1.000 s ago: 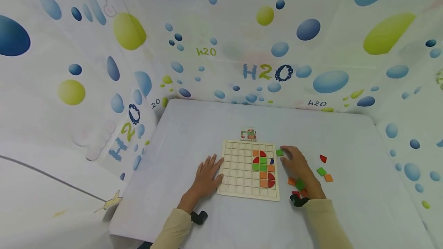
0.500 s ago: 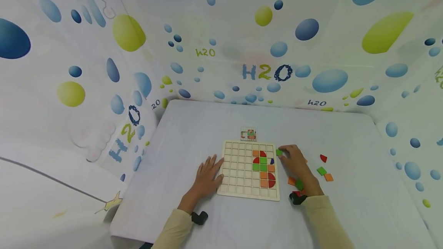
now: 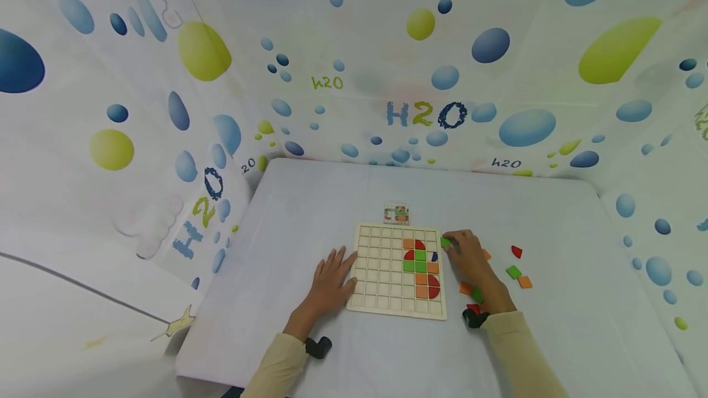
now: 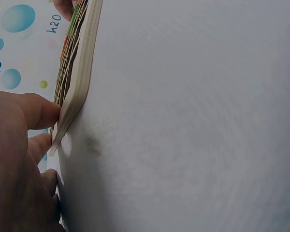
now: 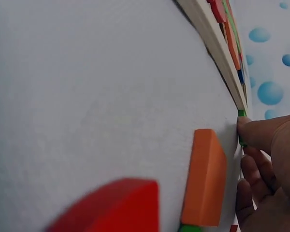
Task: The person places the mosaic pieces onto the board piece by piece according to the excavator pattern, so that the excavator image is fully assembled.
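A pale wooden grid board (image 3: 381, 301) lies flat in the head view, with orange, red, green and dark blue pieces in cells of its right half. My left hand (image 3: 327, 287) lies at its left edge, fingers spread; in the left wrist view the thumb (image 4: 41, 112) touches the board's side. At the upper right edge, my right hand (image 3: 471, 261) pinches a green square tile (image 3: 445, 242) between thumb and fingertips. The right wrist view shows that tile (image 5: 241, 114) low, by the board's corner, mostly hidden by the fingers.
A small printed pattern card (image 3: 396, 214) lies just beyond the board. Loose orange, green and red pieces lie under and beside the right forearm. Farther right are a red piece (image 3: 517, 252), a green square (image 3: 514, 272) and an orange square (image 3: 525, 282).
The right hand has shifted slightly left with the green tile, closer to the board's edge, exposing a bit of an orange piece behind it. The left hand has stayed in place.
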Demonstrator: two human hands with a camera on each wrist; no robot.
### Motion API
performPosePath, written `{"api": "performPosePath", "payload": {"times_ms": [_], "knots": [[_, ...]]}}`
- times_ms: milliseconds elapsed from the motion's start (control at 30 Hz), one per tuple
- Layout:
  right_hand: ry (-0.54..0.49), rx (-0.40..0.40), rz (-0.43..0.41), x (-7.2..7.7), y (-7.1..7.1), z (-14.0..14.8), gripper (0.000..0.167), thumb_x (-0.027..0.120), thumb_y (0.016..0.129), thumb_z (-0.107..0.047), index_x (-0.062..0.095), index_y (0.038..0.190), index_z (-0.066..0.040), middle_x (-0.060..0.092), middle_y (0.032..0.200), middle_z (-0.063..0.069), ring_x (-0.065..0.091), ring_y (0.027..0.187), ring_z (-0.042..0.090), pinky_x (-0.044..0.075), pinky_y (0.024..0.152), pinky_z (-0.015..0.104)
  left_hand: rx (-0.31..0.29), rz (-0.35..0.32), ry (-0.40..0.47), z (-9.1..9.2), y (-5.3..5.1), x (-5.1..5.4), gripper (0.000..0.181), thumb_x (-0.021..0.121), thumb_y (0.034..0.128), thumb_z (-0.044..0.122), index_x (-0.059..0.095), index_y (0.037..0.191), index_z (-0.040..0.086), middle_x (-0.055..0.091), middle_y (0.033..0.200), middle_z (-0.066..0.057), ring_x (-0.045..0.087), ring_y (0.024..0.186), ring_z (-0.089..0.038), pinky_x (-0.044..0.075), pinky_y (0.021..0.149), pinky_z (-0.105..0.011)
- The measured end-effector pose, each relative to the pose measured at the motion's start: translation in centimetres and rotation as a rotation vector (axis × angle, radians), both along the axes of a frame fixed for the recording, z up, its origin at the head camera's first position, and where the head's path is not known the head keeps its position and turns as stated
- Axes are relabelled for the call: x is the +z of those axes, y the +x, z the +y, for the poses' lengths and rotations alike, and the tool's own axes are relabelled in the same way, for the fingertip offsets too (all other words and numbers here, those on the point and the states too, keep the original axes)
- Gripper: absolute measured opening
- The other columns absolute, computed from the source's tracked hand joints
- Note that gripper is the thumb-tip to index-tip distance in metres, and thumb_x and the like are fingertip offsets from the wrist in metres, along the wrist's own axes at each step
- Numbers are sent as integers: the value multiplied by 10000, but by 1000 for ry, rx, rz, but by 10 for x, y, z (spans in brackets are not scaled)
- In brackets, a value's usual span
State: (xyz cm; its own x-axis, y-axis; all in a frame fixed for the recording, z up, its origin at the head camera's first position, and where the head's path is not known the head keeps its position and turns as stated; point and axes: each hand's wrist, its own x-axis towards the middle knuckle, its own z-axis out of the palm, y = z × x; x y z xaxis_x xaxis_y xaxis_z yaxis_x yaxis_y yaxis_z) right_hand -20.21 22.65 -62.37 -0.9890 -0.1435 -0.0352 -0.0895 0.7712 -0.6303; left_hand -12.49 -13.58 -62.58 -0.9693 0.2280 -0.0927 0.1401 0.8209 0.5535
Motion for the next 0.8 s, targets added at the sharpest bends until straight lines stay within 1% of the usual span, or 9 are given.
{"api": "performPosePath", "payload": {"times_ms": [100,200,367,533,667,800], "knots": [[14,4,11,0,-1,-1,363,649,1049,-108,607,1392,3,522,1403,269,478,1345,451,415,1154,616,0,1,4,0,0,1,621,544,1058,303,395,1644,163,241,1746,-151,150,1626,-407,122,1266,-673],[31,-4,0,0,-1,-1,351,644,1056,-126,606,1382,-1,522,1397,265,480,1341,444,422,1149,607,-3,2,10,-1,0,2,620,544,1058,300,396,1643,158,242,1745,-156,152,1625,-410,124,1264,-675],[38,-56,-55,3,1,0,352,599,1081,-143,574,1402,-1,489,1414,272,466,1352,438,422,1155,607,-8,-7,11,-1,0,2,624,535,1060,308,385,1649,163,231,1749,-150,138,1629,-405,115,1271,-665],[40,-97,-70,6,9,4,349,573,1086,-130,561,1398,27,485,1388,290,490,1307,440,442,1135,610,-12,-10,9,0,0,1,626,533,1060,306,382,1651,166,225,1751,-146,132,1631,-403,112,1272,-663],[56,-89,-80,8,17,6,360,595,1076,-132,564,1389,44,500,1366,298,510,1270,438,460,1122,607,-9,-11,4,0,0,0,627,535,1061,309,379,1652,168,223,1752,-146,131,1631,-403,113,1271,-664],[67,-70,-126,12,26,8,382,634,1062,-154,573,1389,33,506,1369,287,538,1220,411,480,1110,594,-6,-5,6,-1,0,-2,628,534,1061,310,379,1652,169,222,1752,-145,133,1630,-403,112,1271,-663]]}}
